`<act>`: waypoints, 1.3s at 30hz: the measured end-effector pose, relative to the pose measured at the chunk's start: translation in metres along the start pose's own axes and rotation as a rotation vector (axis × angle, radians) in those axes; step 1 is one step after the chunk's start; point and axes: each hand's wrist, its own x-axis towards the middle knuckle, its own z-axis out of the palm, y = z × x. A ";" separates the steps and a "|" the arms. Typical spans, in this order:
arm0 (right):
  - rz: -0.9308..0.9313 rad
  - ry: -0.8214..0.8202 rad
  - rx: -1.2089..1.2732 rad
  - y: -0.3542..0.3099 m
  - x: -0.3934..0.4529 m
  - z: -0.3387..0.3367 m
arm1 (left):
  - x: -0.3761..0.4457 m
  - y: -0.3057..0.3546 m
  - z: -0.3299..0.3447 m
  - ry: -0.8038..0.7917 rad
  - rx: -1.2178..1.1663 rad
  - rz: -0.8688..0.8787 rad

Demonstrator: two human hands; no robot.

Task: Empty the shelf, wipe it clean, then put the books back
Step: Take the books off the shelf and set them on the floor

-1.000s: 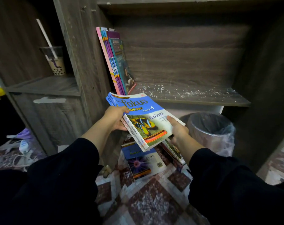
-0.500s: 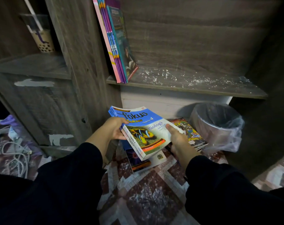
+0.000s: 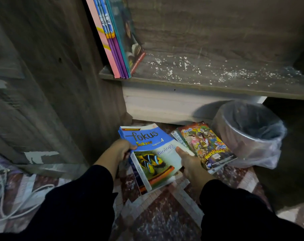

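A thick blue Fokus Sukses biology book (image 3: 153, 153) with a fish on its cover is low over the floor, on top of another book whose edge shows beneath it. My left hand (image 3: 120, 150) grips its left edge and my right hand (image 3: 189, 162) grips its right edge, thumb on the cover. A colourful comic book (image 3: 205, 145) lies on a small pile just to the right. Several thin books (image 3: 113, 40) still lean against the left wall of the wooden shelf (image 3: 217, 84), whose board is strewn with white crumbs.
A bin lined with clear plastic (image 3: 250, 131) stands on the floor at the right, under the shelf. White cables (image 3: 1, 193) lie on the patterned floor at the far left. A wooden side panel (image 3: 52, 84) rises to the left of the books.
Both hands have lowered the blue book from shelf height down to the floor pile. The view has tilted downward, and the comic book pile has come into sight.
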 end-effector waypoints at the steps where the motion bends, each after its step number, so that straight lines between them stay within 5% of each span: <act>1: 0.024 0.010 -0.024 0.002 0.001 0.002 | 0.009 -0.003 0.002 -0.017 -0.041 -0.019; 8: 0.059 0.063 -0.074 0.013 0.021 0.011 | 0.039 -0.012 0.016 0.059 -0.130 -0.027; 14: 0.112 -0.018 -0.130 -0.001 0.017 0.007 | 0.025 0.004 0.005 0.229 0.022 0.060; 17: 0.101 -0.078 -0.164 -0.016 0.000 0.009 | 0.001 0.021 0.001 0.308 0.031 0.172; 19: 0.078 -0.109 -0.154 -0.028 -0.019 0.012 | -0.033 0.034 -0.004 0.355 0.238 0.322; 23: 0.005 -0.154 -0.153 -0.047 -0.032 0.021 | -0.075 0.058 -0.017 0.574 0.039 0.434; 33: -0.334 -0.320 -0.095 -0.155 -0.136 0.065 | -0.179 0.168 -0.042 0.864 0.110 0.963; 39: -0.408 -0.377 -0.095 -0.197 -0.149 0.103 | -0.178 0.208 -0.038 0.930 0.164 1.026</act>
